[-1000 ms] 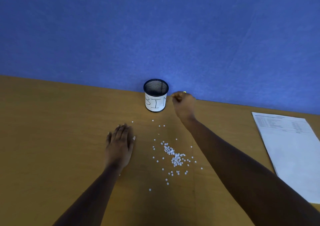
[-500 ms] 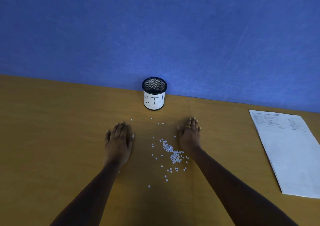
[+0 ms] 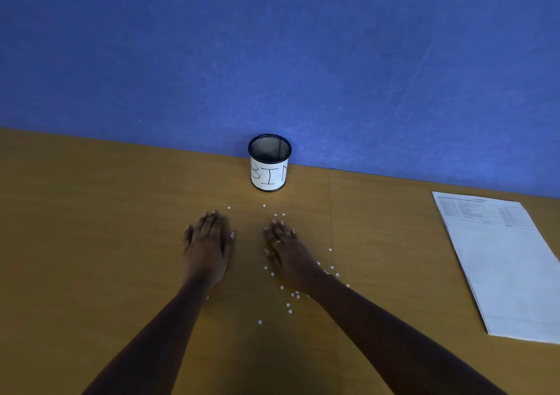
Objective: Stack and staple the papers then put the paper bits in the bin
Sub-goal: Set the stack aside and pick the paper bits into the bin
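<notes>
The table [image 3: 91, 228] ends at the far side against a blue partition [image 3: 272, 46]; one mesh bin [image 3: 269, 164] labelled BIN stands upright at that edge; bare wood lies wide to its left. Two hands lie palm down, fingers straight, grasping nothing; the left hand [image 3: 207, 249] rests flat just left of the paper bits [image 3: 289, 303]; the right hand [image 3: 286, 250] lies over them, fingers spread. Roughly twenty white bits show scattered around and ahead of it; any beneath it are hidden. One stack of papers [image 3: 509, 270] lies far right, running past the frame's edge, well apart from the bits.
</notes>
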